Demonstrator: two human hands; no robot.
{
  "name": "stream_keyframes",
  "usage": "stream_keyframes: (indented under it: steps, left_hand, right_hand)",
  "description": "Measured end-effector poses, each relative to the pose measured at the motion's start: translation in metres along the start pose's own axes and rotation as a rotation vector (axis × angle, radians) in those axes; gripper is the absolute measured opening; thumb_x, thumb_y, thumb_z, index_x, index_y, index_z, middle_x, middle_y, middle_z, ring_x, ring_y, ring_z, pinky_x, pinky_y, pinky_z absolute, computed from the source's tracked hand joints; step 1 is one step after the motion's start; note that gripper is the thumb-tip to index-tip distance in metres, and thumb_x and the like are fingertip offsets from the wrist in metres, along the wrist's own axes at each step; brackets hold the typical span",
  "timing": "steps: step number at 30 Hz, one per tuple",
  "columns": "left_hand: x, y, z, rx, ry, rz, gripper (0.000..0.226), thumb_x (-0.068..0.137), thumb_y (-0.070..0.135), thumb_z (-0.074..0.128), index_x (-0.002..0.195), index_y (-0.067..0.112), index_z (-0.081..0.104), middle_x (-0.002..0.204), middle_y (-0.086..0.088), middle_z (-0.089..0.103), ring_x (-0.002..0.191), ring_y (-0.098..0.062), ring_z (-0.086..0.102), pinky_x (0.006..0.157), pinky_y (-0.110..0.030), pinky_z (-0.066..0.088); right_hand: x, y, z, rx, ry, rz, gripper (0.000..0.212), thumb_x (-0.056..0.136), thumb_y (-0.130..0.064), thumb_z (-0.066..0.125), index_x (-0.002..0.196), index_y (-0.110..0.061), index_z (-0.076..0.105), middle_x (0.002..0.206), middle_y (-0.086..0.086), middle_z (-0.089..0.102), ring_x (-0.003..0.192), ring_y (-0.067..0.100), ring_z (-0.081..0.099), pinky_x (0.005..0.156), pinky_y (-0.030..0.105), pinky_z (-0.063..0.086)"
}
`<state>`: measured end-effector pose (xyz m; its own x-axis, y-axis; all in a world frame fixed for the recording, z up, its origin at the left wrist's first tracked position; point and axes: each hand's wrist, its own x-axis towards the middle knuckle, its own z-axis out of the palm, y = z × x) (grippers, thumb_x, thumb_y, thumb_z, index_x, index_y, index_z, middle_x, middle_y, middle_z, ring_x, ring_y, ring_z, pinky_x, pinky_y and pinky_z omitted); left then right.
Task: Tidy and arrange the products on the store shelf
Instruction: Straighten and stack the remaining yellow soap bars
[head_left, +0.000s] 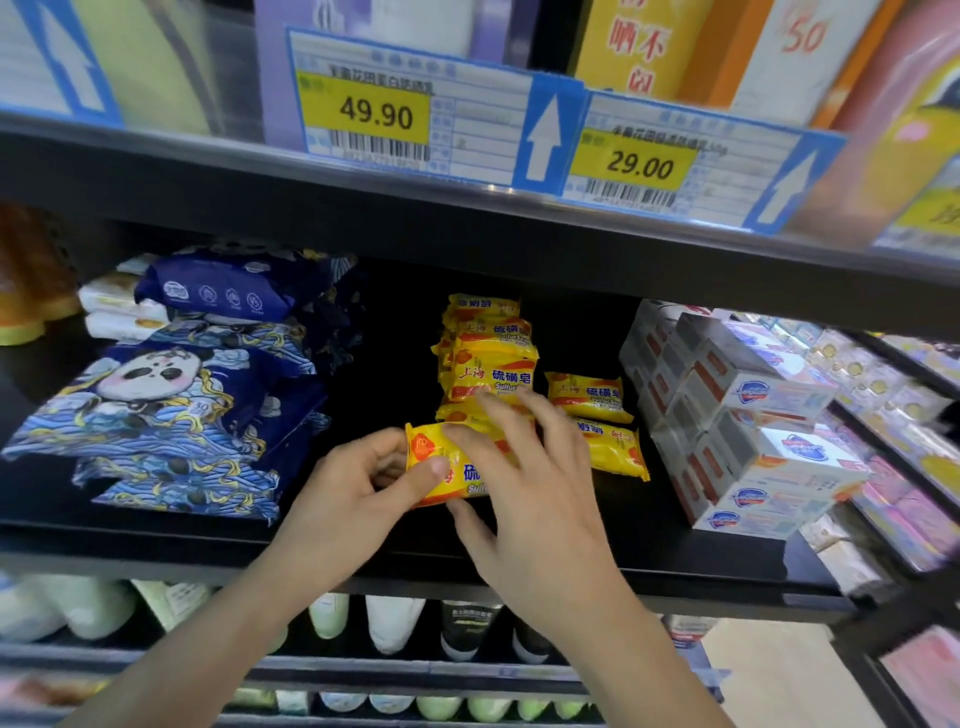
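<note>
a black store shelf (156, 525) fills the view, seen from close up and slightly above. an upper shelf edge (467, 208) crosses the top, carrying two blue and yellow price tags, one reading 49.90 (376, 114) and one reading 29.00 (640, 166). on the left of the black shelf lies a loose pile of dark blue wet-wipe packs (171, 405) printed with a panda. on the right stands a tidy block of white and red soap boxes (748, 415), stacked several high. between them, toward the back, rises a leaning stack of yellow sulfur soap bars (488, 358), with two more yellow bars (597, 415) lying flat just beside it on the right. at the front centre, one yellow soap bar (457, 475) is held just above the shelf, in front of the stack. the left hand (358, 488) pinches its left end, thumb on the front face and fingers curled behind. the right hand (530, 467) lies over its right half with fingers spread nearly straight and the thumb underneath, pressing rather than clenching. below, a lower shelf holds pale bottles (384, 618), blurred.
</note>
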<state>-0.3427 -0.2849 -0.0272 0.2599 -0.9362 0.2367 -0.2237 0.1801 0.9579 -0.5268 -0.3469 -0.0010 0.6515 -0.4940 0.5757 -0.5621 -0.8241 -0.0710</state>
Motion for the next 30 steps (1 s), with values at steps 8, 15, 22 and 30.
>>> stream_keyframes:
  steps: [8,15,22,30]
  left_hand:
    - [0.001,-0.002,-0.003,-0.067,-0.034,-0.032,0.021,0.096,0.043,0.068,0.107,0.028,0.078,0.103,-0.005,0.08,0.1,-0.022,0.076,0.091,-0.038,0.057]
    - [0.001,0.0,-0.002,-0.008,-0.016,-0.02,0.052,0.094,0.069,0.052,0.105,0.025,0.078,0.101,-0.002,0.079,0.098,-0.017,0.074,0.092,-0.039,0.053]
    - [-0.004,-0.003,0.004,0.261,0.01,0.013,0.02,0.099,0.028,0.065,0.103,0.047,0.071,0.103,0.019,0.075,0.104,-0.003,0.067,0.097,-0.03,0.049]
    - [-0.007,-0.007,0.01,0.679,0.028,0.093,0.021,0.086,0.051,0.054,0.103,0.046,0.065,0.109,0.035,0.059,0.12,0.008,0.041,0.102,-0.028,0.035]
  right_hand:
    - [0.013,-0.002,-0.018,-0.065,-0.203,-0.089,0.067,0.087,-0.039,0.074,0.148,-0.029,0.049,0.132,-0.012,0.06,0.126,0.018,0.048,0.115,0.047,0.032]
    - [0.017,0.005,-0.028,-0.075,-0.211,-0.059,0.063,0.09,-0.043,0.069,0.148,-0.035,0.045,0.131,-0.013,0.058,0.119,0.017,0.05,0.109,0.038,0.033]
    - [0.046,0.054,-0.062,-0.157,-0.433,0.265,0.066,0.097,-0.045,0.063,0.153,-0.044,0.03,0.152,-0.003,0.049,0.142,0.029,0.042,0.116,0.049,0.032]
    - [0.07,0.109,-0.073,-0.138,-0.649,0.391,0.061,0.103,-0.037,0.056,0.157,-0.038,0.028,0.159,0.003,0.039,0.147,0.03,0.035,0.122,0.049,0.028]
